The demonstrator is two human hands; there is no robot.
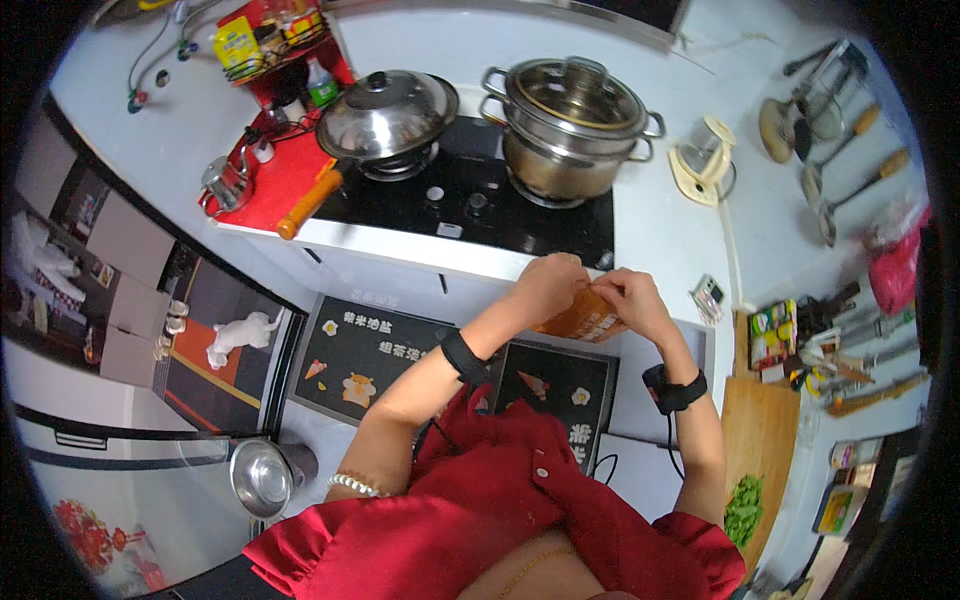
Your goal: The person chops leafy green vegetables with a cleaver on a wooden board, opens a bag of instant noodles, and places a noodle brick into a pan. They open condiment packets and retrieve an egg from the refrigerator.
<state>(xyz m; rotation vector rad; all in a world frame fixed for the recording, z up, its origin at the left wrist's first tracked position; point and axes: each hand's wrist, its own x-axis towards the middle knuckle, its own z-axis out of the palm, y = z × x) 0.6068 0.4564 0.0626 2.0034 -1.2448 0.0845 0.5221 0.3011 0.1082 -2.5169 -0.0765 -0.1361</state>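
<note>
An orange-brown food packet [579, 319] with printed writing hangs between my two hands, just off the counter's front edge. My left hand [553, 285] pinches its upper left corner. At the upper right edge, the fingers of my right hand [631, 296] grip the same packet close by. Whether its top is torn cannot be made out. Beyond my hands is a black glass gas hob [472, 191]. A two-tier steel steamer pot [566, 161] with a glass lid stands on the right burner. On the left burner sits a wok under a domed steel lid [381, 116].
The wok's wooden handle [311, 204] juts past the counter edge. A steel kettle [225, 184] stands on the red mat at left. Leafy greens [744, 510] lie on a wooden cutting board [761, 435] at right. Behind me at left are a steel bin [262, 480] and a white dog [244, 335].
</note>
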